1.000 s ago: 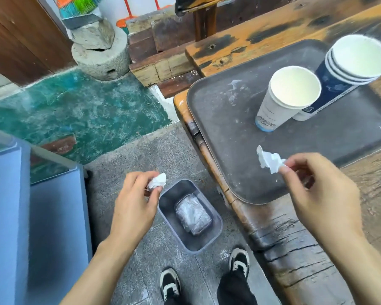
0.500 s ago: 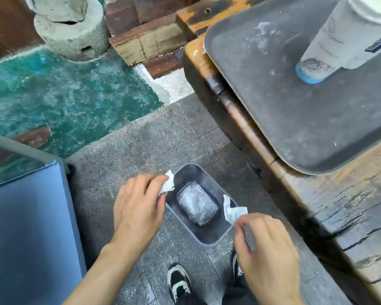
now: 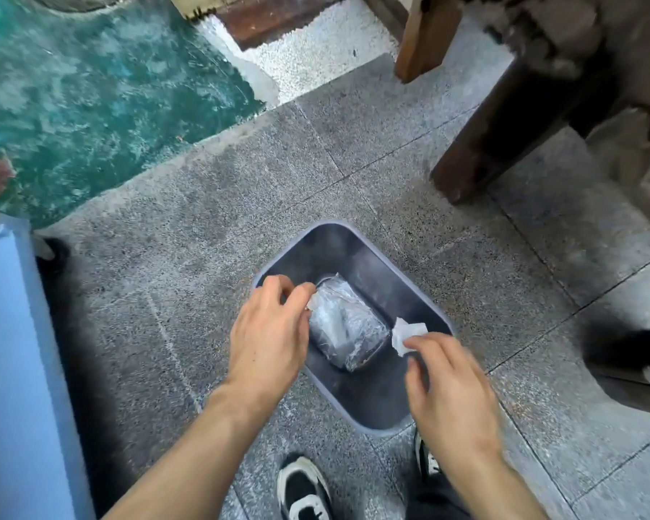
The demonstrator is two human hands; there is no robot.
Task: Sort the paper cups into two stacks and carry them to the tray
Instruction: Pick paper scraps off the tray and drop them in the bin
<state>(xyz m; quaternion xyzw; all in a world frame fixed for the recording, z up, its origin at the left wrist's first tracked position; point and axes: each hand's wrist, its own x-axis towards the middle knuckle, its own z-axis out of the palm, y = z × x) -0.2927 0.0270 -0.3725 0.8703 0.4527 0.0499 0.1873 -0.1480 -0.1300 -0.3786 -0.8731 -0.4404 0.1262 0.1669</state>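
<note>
No paper cups and no tray appear in the head view. Both hands hover over a grey plastic bin (image 3: 374,418) on the floor. My left hand (image 3: 269,332) is at the bin's left rim, its fingertips pinched on a small scrap of white paper that barely shows. My right hand (image 3: 445,388) is over the bin's right side and pinches a crumpled piece of white paper (image 3: 406,334) at its fingertips. Inside the bin lies a clear plastic wrapper bundle (image 3: 344,328).
A dark wooden table leg (image 3: 492,133) and the table's rough edge fill the upper right. A blue panel (image 3: 19,369) stands at the left. My two black-and-white shoes (image 3: 303,489) are just below the bin on the grey tiled floor; green painted floor lies upper left.
The view has tilted down, so the tray and cups have left the frame. Both hands have moved in over the bin, still pinching their paper scraps.
</note>
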